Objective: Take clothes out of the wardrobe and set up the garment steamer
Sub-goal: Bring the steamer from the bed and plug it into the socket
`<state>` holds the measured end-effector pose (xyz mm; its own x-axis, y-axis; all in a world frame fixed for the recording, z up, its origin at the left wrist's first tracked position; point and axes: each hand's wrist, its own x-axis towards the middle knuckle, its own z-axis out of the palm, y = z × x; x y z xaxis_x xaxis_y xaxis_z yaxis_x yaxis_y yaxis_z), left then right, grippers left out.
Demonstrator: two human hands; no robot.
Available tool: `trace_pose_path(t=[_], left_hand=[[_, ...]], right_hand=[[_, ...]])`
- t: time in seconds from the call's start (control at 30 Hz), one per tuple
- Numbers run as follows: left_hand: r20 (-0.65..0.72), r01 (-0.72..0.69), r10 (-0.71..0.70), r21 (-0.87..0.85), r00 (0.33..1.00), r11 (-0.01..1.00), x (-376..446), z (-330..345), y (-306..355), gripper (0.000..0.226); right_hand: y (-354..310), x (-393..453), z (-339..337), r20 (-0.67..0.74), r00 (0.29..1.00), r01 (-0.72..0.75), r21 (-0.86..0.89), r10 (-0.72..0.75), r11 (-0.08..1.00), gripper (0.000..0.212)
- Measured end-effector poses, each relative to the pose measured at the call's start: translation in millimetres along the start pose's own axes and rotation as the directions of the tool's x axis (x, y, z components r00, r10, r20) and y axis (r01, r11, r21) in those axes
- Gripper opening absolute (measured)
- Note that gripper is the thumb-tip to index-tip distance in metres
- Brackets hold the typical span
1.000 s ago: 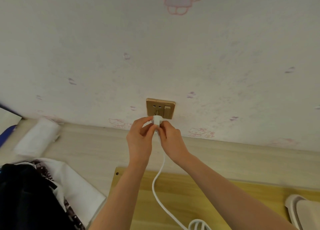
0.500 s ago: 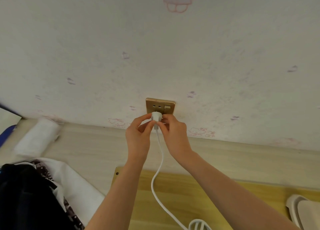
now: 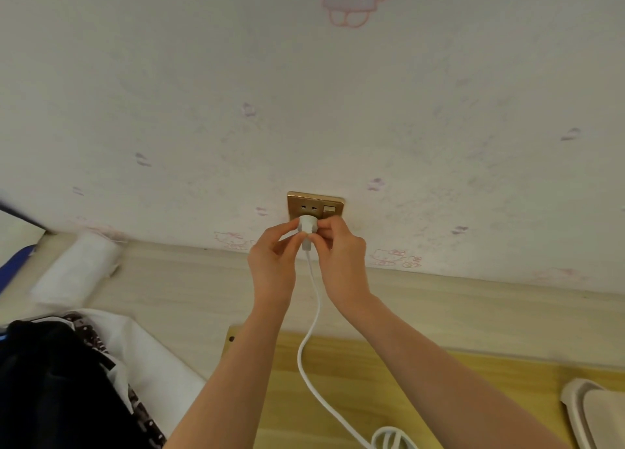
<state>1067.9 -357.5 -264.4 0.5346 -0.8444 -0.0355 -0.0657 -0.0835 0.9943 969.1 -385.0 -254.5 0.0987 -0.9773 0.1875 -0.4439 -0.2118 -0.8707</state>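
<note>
I hold the white plug (image 3: 307, 225) with both hands, directly against the lower part of the gold wall socket (image 3: 315, 208). My left hand (image 3: 273, 266) closes its grip on the left side of the plug: thumb and forefinger are curled and pinch the round plug body. My right hand (image 3: 340, 258) closes its grip on the right side: the fingers are curled round the plug and the neck below it. The plug sits between the two grips, at the fingertips, above both palms. Whether the pins are fully seated in the socket cannot be told, because the plug body and my fingers cover the contact area.

The socket plate is fixed to the wall (image 3: 203, 110), which carries pale wallpaper with small pink cartoon prints. On the plate, two slot openings show above the plug, and a small white switch (image 3: 329, 208) lies at the upper right, just beside my right fingertips.

The white cord (image 3: 313, 320) leaves the bottom of the plug, runs down between my two forearms, bends to the right over the yellow wooden board (image 3: 372, 374) and ends in a loop at the lower edge of the view.

A pale wooden ledge (image 3: 169, 289) runs along the foot of the wall. On it, at the left, lies a white roll (image 3: 76, 267). In the lower left corner lie a dark garment (image 3: 47, 387) and a white cloth (image 3: 159, 364), touching each other. At the lower right edge, part of a beige object (image 3: 588, 414) shows.
</note>
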Motion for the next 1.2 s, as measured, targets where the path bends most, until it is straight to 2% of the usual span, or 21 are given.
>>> trace_pose_path(t=[0.3, 0.53, 0.7, 0.87, 0.93, 1.0, 1.07, 1.2], left_hand=[[-0.005, -0.012, 0.013, 0.082, 1.000, 0.997, -4.0, 2.5, 6.4, 0.020], [-0.024, -0.010, 0.014, 0.174, 1.000, 0.985, -18.1, -6.1, 8.2, 0.026], [0.096, -0.031, 0.008, 0.237, 0.995, 0.971, -58.7, -11.4, -4.1, 0.019], [0.191, -0.106, 0.035, 0.375, 0.981, 0.921, -119.0, 1.5, -10.8, 0.023], [0.249, -0.181, 0.061, 0.498, 0.967, 0.848, -147.4, 11.2, -14.7, 0.026], [0.362, -0.341, 0.125, 0.629, 0.924, 0.698, -178.2, 23.4, -19.3, 0.031], [0.475, -0.486, 0.176, 0.680, 0.862, 0.550, -209.5, 36.2, -25.1, 0.036], [0.564, -0.570, 0.151, 0.708, 0.812, 0.417, -272.8, 55.3, -35.6, 0.039]], right_hand=[[-5.8, 0.6, -6.3, 0.062, 0.996, -0.061, -0.043, 0.063, 0.997, 0.010], [-10.0, -15.5, -36.1, 0.162, 0.983, -0.034, -0.283, 0.082, 0.959, 0.032], [-1.0, -50.4, -74.3, 0.225, 0.965, -0.034, -0.396, 0.133, 0.918, 0.040], [21.4, -96.7, -122.6, 0.288, 0.941, -0.003, -0.524, 0.180, 0.852, 0.041], [30.8, -119.1, -143.4, 0.303, 0.933, 0.021, -0.583, 0.193, 0.812, 0.042], [39.3, -143.3, -164.3, 0.327, 0.922, 0.052, -0.635, 0.207, 0.771, 0.042], [49.9, -168.7, -184.7, 0.350, 0.912, 0.089, -0.676, 0.212, 0.732, 0.043], [74.4, -225.1, -226.1, 0.343, 0.910, 0.107, -0.736, 0.232, 0.668, 0.044]])
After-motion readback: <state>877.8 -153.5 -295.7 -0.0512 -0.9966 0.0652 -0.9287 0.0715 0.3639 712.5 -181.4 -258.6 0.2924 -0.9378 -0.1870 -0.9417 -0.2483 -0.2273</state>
